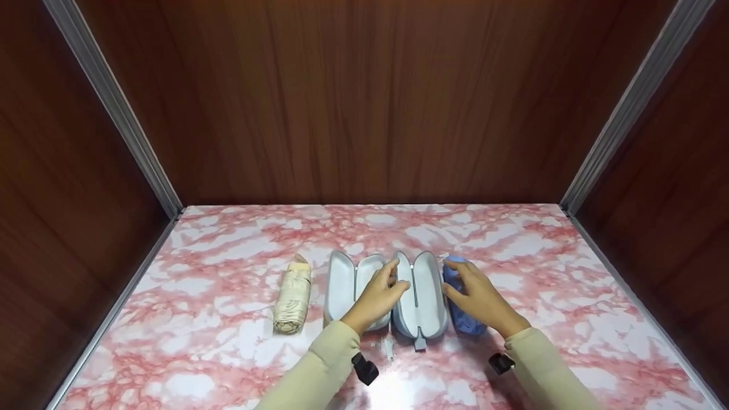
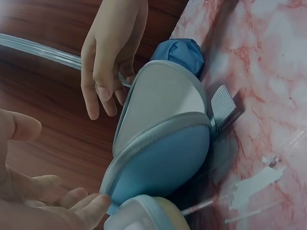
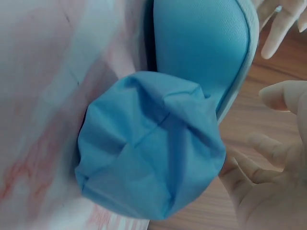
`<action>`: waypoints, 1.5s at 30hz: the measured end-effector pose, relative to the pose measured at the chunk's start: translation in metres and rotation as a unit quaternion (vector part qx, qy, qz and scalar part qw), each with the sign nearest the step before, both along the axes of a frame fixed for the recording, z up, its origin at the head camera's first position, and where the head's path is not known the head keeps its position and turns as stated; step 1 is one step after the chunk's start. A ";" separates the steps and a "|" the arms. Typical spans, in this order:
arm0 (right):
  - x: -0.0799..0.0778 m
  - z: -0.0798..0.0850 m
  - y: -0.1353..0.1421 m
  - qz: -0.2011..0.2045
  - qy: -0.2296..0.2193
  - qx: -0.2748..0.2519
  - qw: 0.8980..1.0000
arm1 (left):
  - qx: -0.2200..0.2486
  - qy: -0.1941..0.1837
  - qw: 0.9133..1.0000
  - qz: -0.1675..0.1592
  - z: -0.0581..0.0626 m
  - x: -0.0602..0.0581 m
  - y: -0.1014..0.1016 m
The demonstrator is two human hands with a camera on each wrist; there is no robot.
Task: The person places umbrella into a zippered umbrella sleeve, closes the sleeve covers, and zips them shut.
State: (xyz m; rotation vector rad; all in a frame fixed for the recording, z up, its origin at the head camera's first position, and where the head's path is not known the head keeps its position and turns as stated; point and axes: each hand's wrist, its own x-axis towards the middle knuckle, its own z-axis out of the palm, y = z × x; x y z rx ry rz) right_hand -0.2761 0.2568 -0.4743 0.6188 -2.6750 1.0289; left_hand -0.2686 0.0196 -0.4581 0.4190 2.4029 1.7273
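Note:
Two hinged hard cases with pale linings lie spread apart side by side, the left case (image 1: 340,285) and the right case (image 1: 431,296) with its grey strap tab. My left hand (image 1: 379,296) hovers over the left case's right half, fingers loosely bent and holding nothing. In the left wrist view its fingertips are close to the right case's rim (image 2: 144,139); contact is unclear. My right hand (image 1: 481,296) hangs over a crumpled blue fabric roll (image 1: 468,324), right of the cases. Thumb and fingers stand apart beside the blue roll (image 3: 153,148) in the right wrist view.
A rolled beige bundle (image 1: 294,299) with printed marks lies left of the cases. A small whitish strip (image 1: 388,347) is in front of them on the red-and-white marbled table (image 1: 228,341). Brown wood-grain panels (image 1: 364,102) enclose the back and both sides.

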 end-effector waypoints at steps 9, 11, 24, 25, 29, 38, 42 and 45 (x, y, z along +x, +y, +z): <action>-0.001 -0.002 -0.009 -0.003 -0.032 0.002 0.999 | -0.050 -0.006 0.998 0.028 -0.003 -0.002 0.010; -0.001 -0.002 -0.010 -0.015 -0.038 0.011 0.999 | -0.046 -0.014 0.998 0.027 -0.003 -0.002 0.013; -0.006 -0.005 -0.014 -0.023 -0.047 0.020 0.998 | -0.114 0.044 0.993 -0.003 -0.007 -0.006 0.017; -0.006 -0.006 -0.014 -0.022 -0.047 0.020 0.998 | -0.116 0.047 0.992 -0.006 -0.008 -0.006 0.016; -0.006 -0.006 -0.014 -0.023 -0.044 0.024 0.999 | -0.121 0.057 0.991 -0.013 -0.011 -0.008 0.015; -0.005 -0.005 -0.018 -0.017 -0.042 0.067 0.997 | -0.037 -0.048 0.998 -0.019 -0.017 -0.006 0.015; -0.005 -0.006 -0.019 -0.014 -0.038 0.077 0.996 | -0.005 -0.099 0.995 -0.012 -0.019 -0.004 0.017; -0.005 -0.007 -0.019 -0.013 -0.030 0.081 0.996 | 0.032 -0.131 0.991 -0.002 -0.019 -0.004 0.018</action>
